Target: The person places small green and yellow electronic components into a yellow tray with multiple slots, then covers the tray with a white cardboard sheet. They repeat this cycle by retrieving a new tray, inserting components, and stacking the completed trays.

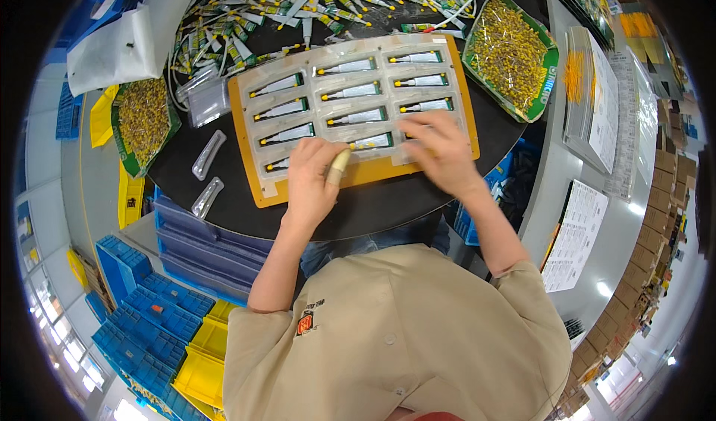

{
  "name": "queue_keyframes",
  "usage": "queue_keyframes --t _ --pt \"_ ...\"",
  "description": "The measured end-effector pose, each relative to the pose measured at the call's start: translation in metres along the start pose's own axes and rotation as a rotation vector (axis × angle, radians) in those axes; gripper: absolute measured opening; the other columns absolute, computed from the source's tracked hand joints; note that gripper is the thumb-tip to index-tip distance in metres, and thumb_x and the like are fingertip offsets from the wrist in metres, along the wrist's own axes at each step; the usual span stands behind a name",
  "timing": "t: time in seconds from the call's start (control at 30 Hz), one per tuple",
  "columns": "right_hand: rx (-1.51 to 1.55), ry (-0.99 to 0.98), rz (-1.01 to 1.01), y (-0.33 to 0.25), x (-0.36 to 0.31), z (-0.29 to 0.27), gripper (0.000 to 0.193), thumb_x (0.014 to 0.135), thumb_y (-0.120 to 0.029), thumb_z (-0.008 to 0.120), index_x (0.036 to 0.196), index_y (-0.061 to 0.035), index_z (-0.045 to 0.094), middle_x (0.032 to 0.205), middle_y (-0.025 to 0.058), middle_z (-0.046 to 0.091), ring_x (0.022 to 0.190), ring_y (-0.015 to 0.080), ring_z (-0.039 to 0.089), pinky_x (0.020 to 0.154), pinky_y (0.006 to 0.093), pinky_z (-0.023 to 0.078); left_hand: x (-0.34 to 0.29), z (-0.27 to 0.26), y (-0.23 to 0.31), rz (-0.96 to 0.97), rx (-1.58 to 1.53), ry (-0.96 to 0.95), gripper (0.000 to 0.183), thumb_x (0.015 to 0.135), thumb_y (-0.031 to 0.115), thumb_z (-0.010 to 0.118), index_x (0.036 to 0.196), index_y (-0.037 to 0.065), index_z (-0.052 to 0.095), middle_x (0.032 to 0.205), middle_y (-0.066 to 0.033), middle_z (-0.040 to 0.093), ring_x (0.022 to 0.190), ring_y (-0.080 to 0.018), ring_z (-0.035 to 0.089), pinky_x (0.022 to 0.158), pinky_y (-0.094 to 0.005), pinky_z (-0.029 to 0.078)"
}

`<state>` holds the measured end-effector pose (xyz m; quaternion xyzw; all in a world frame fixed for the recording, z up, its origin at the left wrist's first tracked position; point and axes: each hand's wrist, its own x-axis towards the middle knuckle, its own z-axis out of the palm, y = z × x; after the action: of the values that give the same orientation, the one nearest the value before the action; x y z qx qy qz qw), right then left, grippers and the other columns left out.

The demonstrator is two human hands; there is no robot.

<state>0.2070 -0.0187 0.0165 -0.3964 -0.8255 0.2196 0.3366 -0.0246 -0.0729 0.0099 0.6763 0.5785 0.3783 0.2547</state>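
A tan-edged tray (403, 169) with clear molded pockets lies in front of me on a round black table. Small white-and-green tubes with yellow caps, such as this tube (356, 90), lie in its pockets in three columns. Over the near edge, between the left and middle columns, is my left hand (312, 173). Its fingers are bent together, a pale finger cot covers one digit, and whatever lies under them is hidden. Above the near right pockets my right hand (444, 152) is smeared by motion. Its fingertips hide part of the tubes there.
A heap of loose tubes (306, 7) covers the table's far side. Green-edged boxes of small yellow caps stand left (144, 119) and right (511, 52). Two clear plastic shells (209, 155) lie left of the tray. Blue crates (149, 316) stand lower left; papers (574, 234) lie right.
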Motion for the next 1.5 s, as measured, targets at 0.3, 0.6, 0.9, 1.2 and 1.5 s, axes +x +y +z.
queue_keyframes --t 0.3,0.6,0.9,1.2,1.5 --pt "0.193 -0.055 -0.112 -0.005 0.030 0.046 0.011 0.076 -0.007 0.071 0.086 -0.0029 0.068 0.080 0.0081 0.063 0.075 0.0265 0.060 0.067 0.0353 0.050 -0.024 -0.040 -0.023 -0.053 0.106 0.098 0.015 0.078 0.000 0.068 0.092 0.002 0.069 0.085 -0.0123 0.064 0.083 -0.0300 0.061 0.075 -0.0345 0.049" --pt "-0.260 0.054 -0.319 0.019 0.023 0.033 0.021 0.068 -0.008 0.071 0.089 -0.0123 0.070 0.084 -0.0032 0.067 0.082 0.0171 0.061 0.072 0.0315 0.047 -0.024 -0.048 -0.052 0.149 0.325 0.002 0.028 0.070 0.004 0.072 0.098 0.010 0.074 0.094 -0.0056 0.062 0.096 -0.0271 0.054 0.083 -0.0374 0.043" --pt "-0.103 0.012 -0.276 -0.012 0.032 0.064 0.019 0.068 -0.009 0.073 0.086 -0.0122 0.068 0.089 -0.0018 0.064 0.085 0.0194 0.057 0.074 0.0322 0.045 -0.012 -0.070 -0.055 0.105 0.224 0.328 0.018 0.076 0.001 0.066 0.093 0.003 0.068 0.096 -0.0099 0.066 0.091 -0.0306 0.059 0.084 -0.0383 0.047" --pt "-0.065 -0.057 -0.196 -0.015 0.052 0.092 0.019 0.072 -0.009 0.072 0.090 -0.0095 0.069 0.097 0.0028 0.064 0.087 0.0226 0.058 0.076 0.0347 0.046 0.021 -0.132 -0.141 0.038 0.450 0.519 0.010 0.084 0.004 0.067 0.094 0.003 0.069 0.092 -0.0103 0.068 0.087 -0.0279 0.061 0.079 -0.0348 0.049" --pt "-0.054 -0.039 -0.041 0.010 0.007 0.030 0.017 0.071 -0.005 0.072 0.088 -0.0077 0.068 0.091 0.0047 0.062 0.085 0.0249 0.057 0.075 0.0364 0.044 0.014 -0.108 -0.085 -0.055 0.740 0.109 0.053 0.088 0.025 0.061 0.138 0.011 0.048 0.146 -0.0226 0.035 0.133 -0.0456 0.029 0.110 -0.0535 0.023"
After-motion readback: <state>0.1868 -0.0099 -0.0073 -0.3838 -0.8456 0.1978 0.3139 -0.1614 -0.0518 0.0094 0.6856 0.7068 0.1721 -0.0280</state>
